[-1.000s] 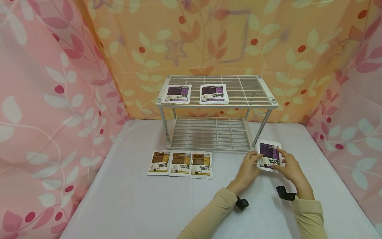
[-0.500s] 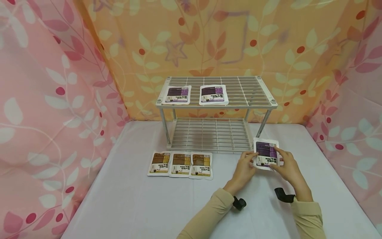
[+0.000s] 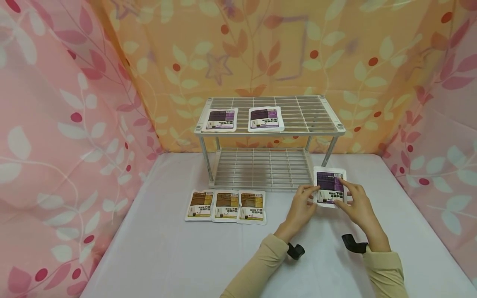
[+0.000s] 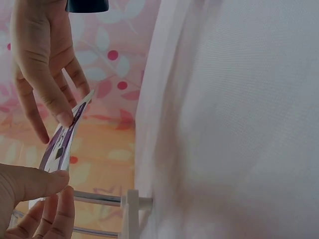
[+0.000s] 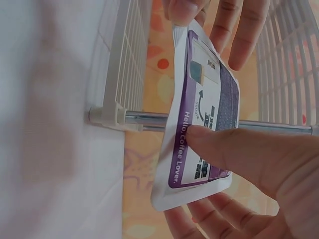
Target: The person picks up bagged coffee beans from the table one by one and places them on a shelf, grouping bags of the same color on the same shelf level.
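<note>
while leaf-print curtains hang around on three sides, the white-covered counter carries a two-tier white wire rack at 12 o'clock. two purple sachets lie on the rack's top tier toward its 9 o'clock end. three brown sachets sit in a row on the counter just in front of the rack, toward 10 o'clock from the hands. at the rack's front right leg both hands hold one purple sachet up off the counter: the left hand pinches its left edge, the right hand grips its right side, thumb pressed on the printed face.
</note>
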{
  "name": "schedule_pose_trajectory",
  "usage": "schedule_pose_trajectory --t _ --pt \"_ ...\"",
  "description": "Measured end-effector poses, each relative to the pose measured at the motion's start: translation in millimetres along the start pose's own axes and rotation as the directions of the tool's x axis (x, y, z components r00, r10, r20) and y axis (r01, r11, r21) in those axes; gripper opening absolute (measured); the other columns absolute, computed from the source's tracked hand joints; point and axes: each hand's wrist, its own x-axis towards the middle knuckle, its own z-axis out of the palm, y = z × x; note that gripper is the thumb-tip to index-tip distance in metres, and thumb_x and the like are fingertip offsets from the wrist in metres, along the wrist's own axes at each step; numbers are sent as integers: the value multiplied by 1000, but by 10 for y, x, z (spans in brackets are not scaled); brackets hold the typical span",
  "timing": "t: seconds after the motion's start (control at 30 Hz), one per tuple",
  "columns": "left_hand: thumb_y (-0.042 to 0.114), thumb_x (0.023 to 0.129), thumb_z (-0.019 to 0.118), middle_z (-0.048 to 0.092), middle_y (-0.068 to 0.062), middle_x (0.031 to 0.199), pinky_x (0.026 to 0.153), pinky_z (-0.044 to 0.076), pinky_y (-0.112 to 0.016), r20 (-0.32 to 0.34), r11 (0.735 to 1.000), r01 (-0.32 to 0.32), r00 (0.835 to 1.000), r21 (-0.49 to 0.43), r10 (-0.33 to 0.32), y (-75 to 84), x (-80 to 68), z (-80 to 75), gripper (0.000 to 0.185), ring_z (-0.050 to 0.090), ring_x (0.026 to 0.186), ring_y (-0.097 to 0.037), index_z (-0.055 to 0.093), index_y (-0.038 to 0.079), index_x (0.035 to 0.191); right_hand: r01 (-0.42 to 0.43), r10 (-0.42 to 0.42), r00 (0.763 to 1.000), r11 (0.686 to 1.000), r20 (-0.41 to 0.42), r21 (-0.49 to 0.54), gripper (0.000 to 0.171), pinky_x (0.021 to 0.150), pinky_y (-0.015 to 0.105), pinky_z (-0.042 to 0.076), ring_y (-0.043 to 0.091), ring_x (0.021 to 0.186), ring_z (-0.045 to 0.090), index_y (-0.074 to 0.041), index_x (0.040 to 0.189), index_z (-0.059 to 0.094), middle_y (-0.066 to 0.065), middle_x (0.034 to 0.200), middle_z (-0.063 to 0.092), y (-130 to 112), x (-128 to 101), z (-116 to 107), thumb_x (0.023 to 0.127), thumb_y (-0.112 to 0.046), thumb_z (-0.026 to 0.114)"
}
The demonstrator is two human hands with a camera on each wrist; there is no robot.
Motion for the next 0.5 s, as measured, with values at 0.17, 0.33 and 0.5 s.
schedule_pose_trajectory --t 0.17,0.33,0.5 --pt "-12 74 66 49 -7 126 68 45 -5 -25 1000 -28 999 -4 28 26 14 -54 60 56 92 -10 55 11 129 24 -24 999 1000 -39 7 64 66 55 52 47 92 50 4 132 45 35 117 41 -63 14 4 74 5 72" --pt "-14 73 65 49 -6 124 67 46 -5 -57 999 -41 998 2 41 84 43 -133 62 57 91 -14 55 13 128 21 -20 997 1000 -72 12 64 68 53 53 45 95 49 1 134 45 32 121 40 -111 21 33 75 4 71" --pt "-15 72 64 51 -6 122 66 47 -7 -81 998 -54 995 16 55 147 78 -217 63 57 90 -18 56 14 128 67 -63 987 998 -150 21 63 71 9 43 41 96 50 -2 132 49 28 123 42 -165 52 43 74 6 72"
